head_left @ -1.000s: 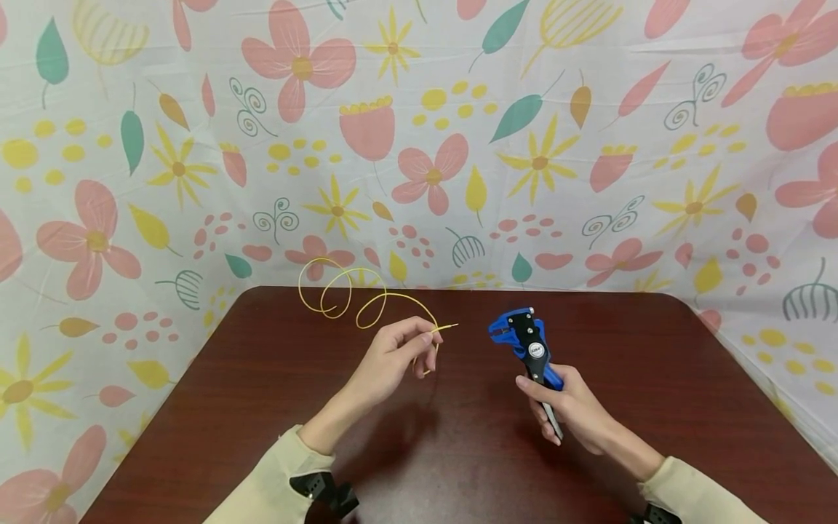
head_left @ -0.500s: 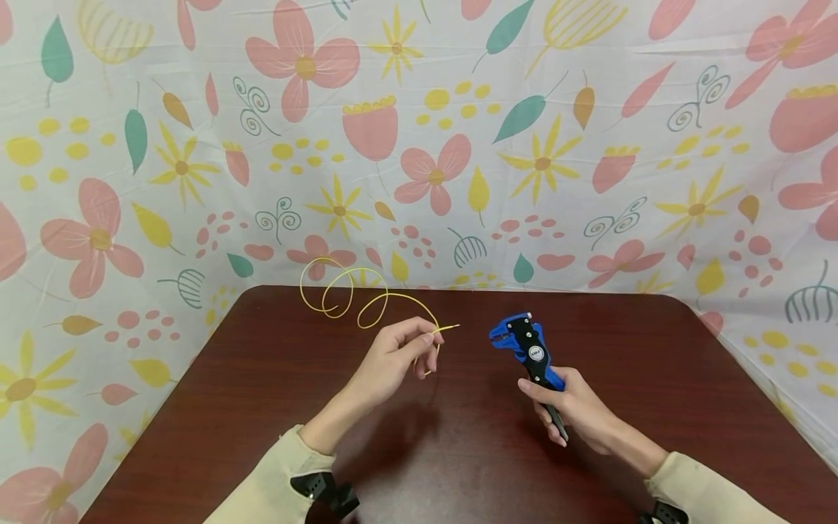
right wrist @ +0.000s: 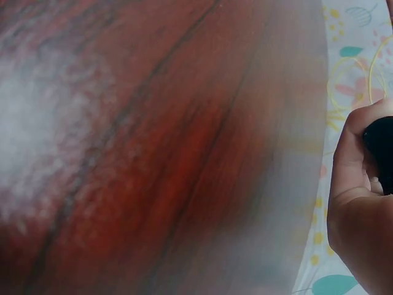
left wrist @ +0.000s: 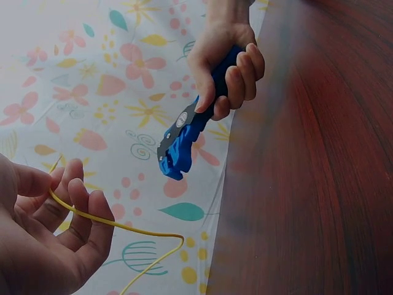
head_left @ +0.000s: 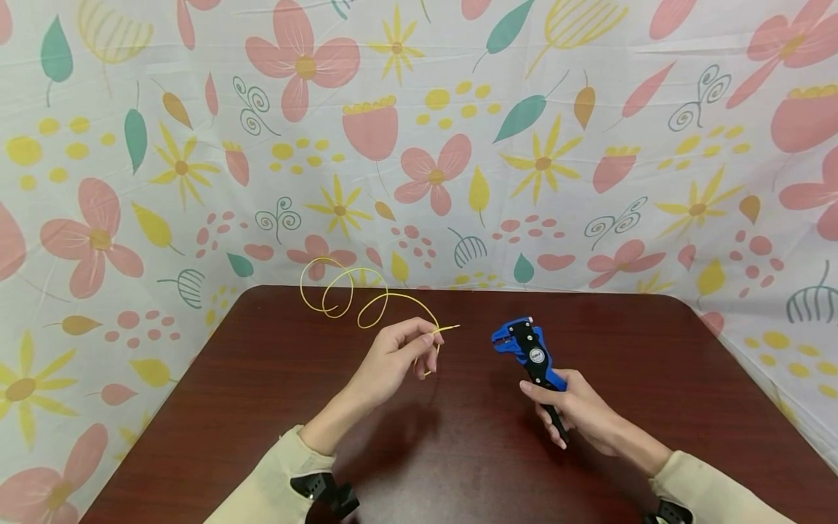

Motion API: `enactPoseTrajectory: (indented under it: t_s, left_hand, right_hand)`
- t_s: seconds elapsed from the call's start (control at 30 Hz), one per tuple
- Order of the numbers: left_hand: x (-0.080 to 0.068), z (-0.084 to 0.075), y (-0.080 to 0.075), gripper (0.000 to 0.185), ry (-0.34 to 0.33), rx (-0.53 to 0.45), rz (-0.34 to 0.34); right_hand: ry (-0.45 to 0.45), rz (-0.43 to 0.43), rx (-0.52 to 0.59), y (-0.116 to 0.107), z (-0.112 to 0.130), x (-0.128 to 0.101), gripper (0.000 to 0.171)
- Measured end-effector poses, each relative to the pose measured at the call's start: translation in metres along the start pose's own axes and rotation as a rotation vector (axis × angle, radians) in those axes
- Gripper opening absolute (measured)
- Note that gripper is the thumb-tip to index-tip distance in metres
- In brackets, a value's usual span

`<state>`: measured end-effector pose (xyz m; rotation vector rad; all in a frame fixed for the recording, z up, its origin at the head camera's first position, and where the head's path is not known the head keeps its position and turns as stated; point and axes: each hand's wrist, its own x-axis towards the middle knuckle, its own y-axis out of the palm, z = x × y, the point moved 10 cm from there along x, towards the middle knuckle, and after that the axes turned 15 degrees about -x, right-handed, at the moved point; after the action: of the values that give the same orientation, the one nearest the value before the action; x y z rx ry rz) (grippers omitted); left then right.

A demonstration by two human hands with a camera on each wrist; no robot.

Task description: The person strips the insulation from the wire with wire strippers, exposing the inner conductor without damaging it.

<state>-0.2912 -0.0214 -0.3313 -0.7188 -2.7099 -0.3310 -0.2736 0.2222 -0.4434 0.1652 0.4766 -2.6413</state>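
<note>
My left hand (head_left: 396, 356) pinches a thin yellow wire (head_left: 366, 302) near its free end, which points right toward the tool. The rest of the wire loops in curls back to the table's far left. The left wrist view shows the wire (left wrist: 123, 226) running through my curled fingers (left wrist: 80, 215). My right hand (head_left: 576, 411) grips the handles of a blue and black wire stripper (head_left: 527, 349), held upright with its head aimed left at the wire tip, a short gap between them. The stripper (left wrist: 184, 141) appears again in the left wrist view. The right wrist view shows only part of the right hand (right wrist: 359, 203).
The dark red wooden table (head_left: 458, 451) carries both hands. A floral cloth (head_left: 419, 145) forms the backdrop behind and at both sides of the table. Cream sleeves cover both forearms.
The right hand has lowered the stripper slightly and drawn it a little toward me. The left hand and wire have stayed still.
</note>
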Motion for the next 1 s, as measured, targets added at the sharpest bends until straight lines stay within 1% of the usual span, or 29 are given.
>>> enactPoseTrajectory:
  t_s: [0.2,0.37,0.47,0.63,0.77,1.0]
  left_hand:
    - [-0.0001,0.0001,0.0005,0.015,-0.001,0.005,0.001]
    - [-0.0003,-0.0001,0.0006,0.015,-0.003,0.006,0.0]
    - [-0.0005,0.0003,0.0008,0.015,-0.008,0.006,0.0]
    - [-0.0006,0.001,0.0009,0.015,-0.013,0.007,-0.002]
    - [-0.0003,0.0003,0.0012,0.015,-0.007,0.011,-0.003]
    - [0.0002,-0.0003,0.0025,0.015,-0.005,0.011,0.002]
  right_hand:
    - [0.042,0.003,0.005,-0.0024,-0.0047,-0.0005,0.049]
    - [0.069,0.01,0.004,-0.004,-0.0064,-0.0008,0.052]
    - [0.079,0.021,0.023,-0.0039,-0.008,-0.0013,0.051]
    - [0.062,0.079,0.072,0.0005,-0.0063,-0.0028,0.048]
    - [0.046,0.122,0.092,0.0027,-0.0034,-0.0042,0.047]
    - [0.04,0.125,0.089,-0.0009,-0.0017,-0.0065,0.048]
